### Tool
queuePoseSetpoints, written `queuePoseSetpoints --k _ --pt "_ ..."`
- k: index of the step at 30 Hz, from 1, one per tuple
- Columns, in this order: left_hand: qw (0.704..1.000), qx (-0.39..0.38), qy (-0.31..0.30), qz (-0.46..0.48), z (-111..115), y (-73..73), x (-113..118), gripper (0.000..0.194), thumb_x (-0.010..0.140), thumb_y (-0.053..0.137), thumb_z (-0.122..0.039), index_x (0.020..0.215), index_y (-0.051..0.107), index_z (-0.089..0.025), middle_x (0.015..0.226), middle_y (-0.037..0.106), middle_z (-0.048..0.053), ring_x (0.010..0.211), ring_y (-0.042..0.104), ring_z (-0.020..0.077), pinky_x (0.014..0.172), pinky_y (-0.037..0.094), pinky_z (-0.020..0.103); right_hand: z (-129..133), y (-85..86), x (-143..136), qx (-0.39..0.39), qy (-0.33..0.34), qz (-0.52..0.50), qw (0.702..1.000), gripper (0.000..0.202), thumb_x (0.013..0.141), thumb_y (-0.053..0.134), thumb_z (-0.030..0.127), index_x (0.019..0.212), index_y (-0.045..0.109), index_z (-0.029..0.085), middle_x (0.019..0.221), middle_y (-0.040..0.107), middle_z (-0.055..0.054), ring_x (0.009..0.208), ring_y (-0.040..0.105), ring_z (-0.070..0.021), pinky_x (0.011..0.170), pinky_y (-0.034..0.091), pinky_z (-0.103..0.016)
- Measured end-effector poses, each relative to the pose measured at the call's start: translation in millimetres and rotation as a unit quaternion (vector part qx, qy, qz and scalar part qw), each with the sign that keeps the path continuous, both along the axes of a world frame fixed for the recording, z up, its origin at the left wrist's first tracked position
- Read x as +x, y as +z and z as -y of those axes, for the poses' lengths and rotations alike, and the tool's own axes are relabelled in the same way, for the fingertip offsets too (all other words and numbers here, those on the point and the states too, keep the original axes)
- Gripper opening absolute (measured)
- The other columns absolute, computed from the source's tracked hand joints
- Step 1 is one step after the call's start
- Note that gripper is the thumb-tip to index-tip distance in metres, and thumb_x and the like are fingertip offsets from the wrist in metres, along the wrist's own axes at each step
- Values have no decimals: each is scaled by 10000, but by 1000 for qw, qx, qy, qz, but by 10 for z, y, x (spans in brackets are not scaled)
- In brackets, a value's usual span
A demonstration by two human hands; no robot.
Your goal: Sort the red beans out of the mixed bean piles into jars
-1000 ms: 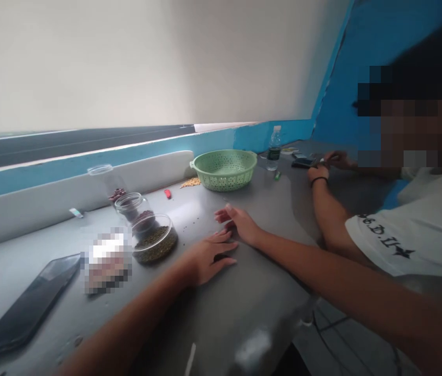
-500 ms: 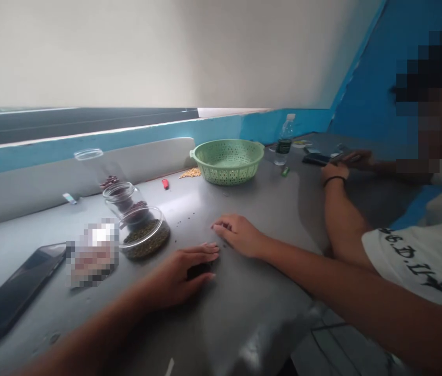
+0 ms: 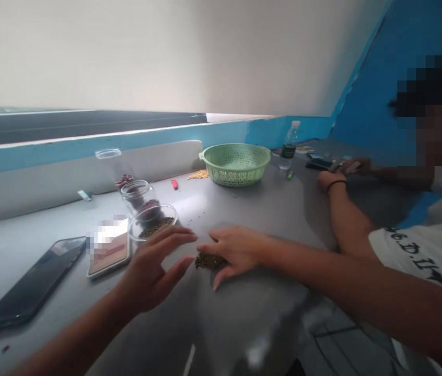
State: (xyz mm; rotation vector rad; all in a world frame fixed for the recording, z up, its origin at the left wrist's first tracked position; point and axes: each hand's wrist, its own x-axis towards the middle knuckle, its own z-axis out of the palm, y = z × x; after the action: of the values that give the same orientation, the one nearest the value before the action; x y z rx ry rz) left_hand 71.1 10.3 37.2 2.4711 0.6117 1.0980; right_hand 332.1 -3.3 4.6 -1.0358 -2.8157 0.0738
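Observation:
My left hand (image 3: 162,266) is open, thumb and fingers apart, to the left of a small pile of greenish-brown mung beans (image 3: 208,260) on the grey table. My right hand (image 3: 239,250) lies over the pile from the right, its fingers spread and the thumb towards me; part of the pile is hidden beneath it. Just beyond my left hand is a clear open jar (image 3: 174,211) with mung beans at its bottom, partly covered by my fingers. Behind it are a clear jar (image 3: 137,188) and a taller clear jar (image 3: 108,153), with dark red beans seen by them.
Two phones, one dark (image 3: 31,284) and one light-framed (image 3: 109,266), lie at left. A green basket (image 3: 236,172) stands at the back by yellow kernels (image 3: 198,174), a red object (image 3: 174,184) and a water bottle (image 3: 287,151). At right, another person's hands (image 3: 328,180) hold a phone.
My left hand has lifted and moved left, its fingers spreading. My right hand has opened over the mung bean pile, which now shows. The view has shifted slightly.

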Motion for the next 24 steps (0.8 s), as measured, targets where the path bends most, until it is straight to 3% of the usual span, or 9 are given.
queuePoseSetpoints --k 4,7,10,12,15,19,24 --pt "986 94 139 -21 43 112 -290 283 1002 606 -462 1137 731 -247 1111 750 65 1017 704 210 830 573 325 -121 66 -170 12 23 91 995 826 979 376 840 1510 535 228 1084 681 -125 714 616 -206 596 319 -288" --pt "967 97 235 -19 10 60 -433 322 1044 533 -468 1109 712 -208 1115 719 92 905 681 193 670 548 293 -161 110 -265 23 47 131 990 746 1030 306 788 1428 582 221 1055 703 -125 676 620 -197 565 265 -287" --pt "953 110 282 -30 -37 -25 -503 326 1031 568 -468 1087 697 -174 1046 698 94 757 626 164 604 507 288 -176 143 -312 24 55 155 986 604 1088 305 678 1385 594 238 1087 718 -125 643 617 -179 549 242 -286" --pt "955 122 268 -49 -39 -80 -512 290 1022 594 -443 1047 691 -171 895 679 48 662 583 142 593 480 285 -189 152 -317 22 52 163 985 518 1118 302 595 1372 593 250 1104 724 -117 632 619 -173 538 218 -289" --pt "969 130 182 -105 29 -174 -479 200 1016 612 -380 1021 703 -202 740 654 -17 602 583 121 604 468 268 -223 155 -298 11 52 160 986 447 1135 296 510 1346 591 248 1103 725 -99 642 631 -177 523 186 -303" --pt "973 117 67 -189 184 -330 -381 190 1040 575 -323 1132 730 -264 792 727 -22 669 671 125 634 481 258 -267 151 -269 -5 50 146 988 413 1143 275 441 1329 577 229 1132 715 -100 673 640 -173 529 178 -317" --pt "963 77 12 -258 269 -454 -229 286 1067 513 -312 1291 690 -295 800 755 -23 666 689 149 608 456 282 -284 118 -258 -7 45 126 991 403 1136 280 430 1300 582 220 1130 715 -100 685 642 -181 541 174 -328"
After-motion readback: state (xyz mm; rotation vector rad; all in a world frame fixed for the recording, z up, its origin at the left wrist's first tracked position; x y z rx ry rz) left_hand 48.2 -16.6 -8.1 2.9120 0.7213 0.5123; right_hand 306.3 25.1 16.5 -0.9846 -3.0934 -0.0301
